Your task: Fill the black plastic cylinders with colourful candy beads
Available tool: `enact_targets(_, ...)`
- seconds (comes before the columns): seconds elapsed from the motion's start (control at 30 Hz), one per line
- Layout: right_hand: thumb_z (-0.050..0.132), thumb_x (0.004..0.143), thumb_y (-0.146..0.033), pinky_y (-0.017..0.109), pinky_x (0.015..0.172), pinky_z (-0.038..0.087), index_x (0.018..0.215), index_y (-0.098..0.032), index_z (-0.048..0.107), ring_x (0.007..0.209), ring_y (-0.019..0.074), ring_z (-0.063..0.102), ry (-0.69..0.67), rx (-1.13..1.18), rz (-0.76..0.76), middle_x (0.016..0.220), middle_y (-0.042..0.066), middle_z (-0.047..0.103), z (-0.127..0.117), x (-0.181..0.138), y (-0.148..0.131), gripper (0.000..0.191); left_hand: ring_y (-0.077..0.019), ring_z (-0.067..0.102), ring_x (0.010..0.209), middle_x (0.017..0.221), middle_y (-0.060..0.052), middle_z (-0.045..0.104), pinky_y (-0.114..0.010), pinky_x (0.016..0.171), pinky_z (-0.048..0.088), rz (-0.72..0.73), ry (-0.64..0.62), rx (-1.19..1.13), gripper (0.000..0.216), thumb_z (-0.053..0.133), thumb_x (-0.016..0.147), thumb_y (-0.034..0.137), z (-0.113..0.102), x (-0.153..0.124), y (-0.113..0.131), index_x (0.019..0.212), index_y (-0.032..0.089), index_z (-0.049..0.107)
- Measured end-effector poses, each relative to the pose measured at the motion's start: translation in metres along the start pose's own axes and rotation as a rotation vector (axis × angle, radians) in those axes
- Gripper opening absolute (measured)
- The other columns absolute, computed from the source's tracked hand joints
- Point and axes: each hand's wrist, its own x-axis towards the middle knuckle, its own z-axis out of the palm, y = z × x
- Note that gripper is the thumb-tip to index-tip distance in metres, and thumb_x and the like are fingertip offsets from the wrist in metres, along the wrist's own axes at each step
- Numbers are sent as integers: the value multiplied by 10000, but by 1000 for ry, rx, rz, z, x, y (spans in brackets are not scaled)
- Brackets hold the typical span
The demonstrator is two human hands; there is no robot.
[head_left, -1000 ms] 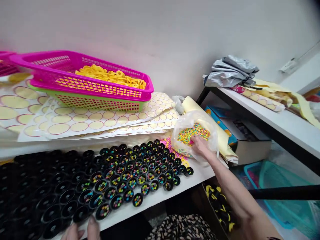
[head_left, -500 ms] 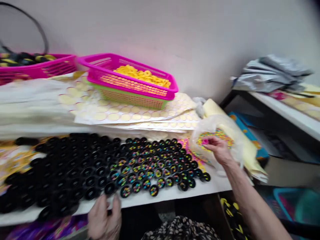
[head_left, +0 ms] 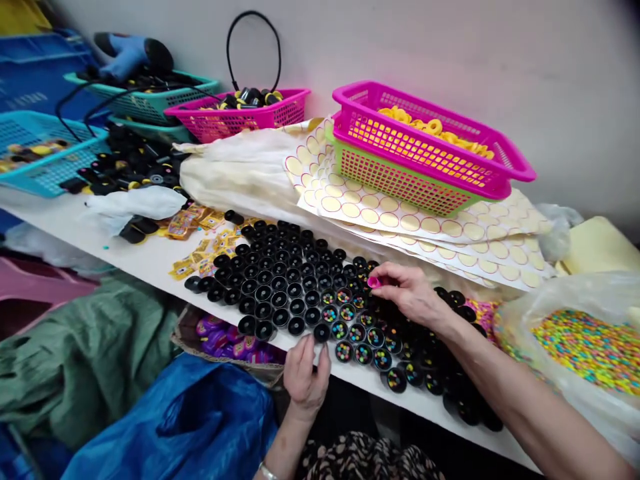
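Observation:
My right hand [head_left: 407, 293] pinches a small pink cup [head_left: 373, 282] between thumb and fingers, above the rows of small black cups [head_left: 279, 283]. What the pink cup contains is not visible. At the table's front edge, my left hand [head_left: 306, 379] has its thumb and fingertips on either side of an empty black cup [head_left: 321, 333]. To the right of that cup, several black cups [head_left: 357, 333] hold coloured bits; those to the left look empty. A clear plastic bag [head_left: 520, 300] of multicoloured bits [head_left: 590, 347] lies at the far right. My right forearm hides some cups.
Behind the cups lie sheets of round stickers [head_left: 370, 217] under a pink basket [head_left: 435, 157] of yellow rings. Yellow sachets [head_left: 205, 257] lie left of the cups. Further left are teal baskets [head_left: 145, 103] and black parts [head_left: 135, 160]. Below the table edge sits a box of purple packets [head_left: 235, 340].
My right hand has moved left with the pink cup, from over the bag to above the black cups. My left hand stays at a front-edge cup. The view has swung left.

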Motion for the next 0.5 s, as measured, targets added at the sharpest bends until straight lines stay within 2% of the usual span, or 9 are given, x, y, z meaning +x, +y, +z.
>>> enact_targets(0.13, 670, 691, -184, 261, 635, 393, 804, -172, 640, 669, 113, 491, -47, 95, 16, 740, -11, 580, 2, 7, 3, 117, -178, 629, 795, 957, -139, 642, -293, 684, 519, 1, -12, -6, 485, 653, 724, 82, 0, 1, 0, 1190, 132, 528)
enact_targets(0.3, 645, 733, -158, 276, 701, 410, 811, -182, 646, 746, 129, 523, -18, 53, -115, 812, 9, 598, 11, -6, -7, 82, -165, 620, 756, 962, -139, 642, -287, 677, 515, 14, -8, 11, 535, 682, 692, 68, 3, -1, -6, 1200, 131, 525)
enact_targets(0.4, 629, 757, -151, 278, 734, 415, 811, -191, 649, 769, 132, 532, 64, -27, -181, 820, 12, 604, 4, -24, -14, 70, -146, 600, 696, 931, -121, 650, -268, 647, 500, 9, -31, 20, 483, 703, 683, 100, 2, -3, -15, 1144, 125, 560)
enact_targets(0.47, 636, 757, -171, 276, 735, 425, 837, -198, 643, 778, 134, 540, 177, -35, -169, 836, 13, 607, -14, -45, -13, 84, -138, 579, 665, 880, -88, 650, -256, 612, 480, -10, -100, -31, 397, 706, 699, 164, 1, -3, -20, 1079, 142, 592)
enact_targets(0.5, 640, 757, -190, 275, 725, 432, 862, -201, 636, 773, 135, 543, 271, -38, -142, 845, 13, 609, -28, -58, -10, 106, -150, 583, 696, 874, -79, 645, -267, 633, 483, -67, -91, -79, 363, 712, 697, 191, 2, -2, -20, 1043, 154, 608)
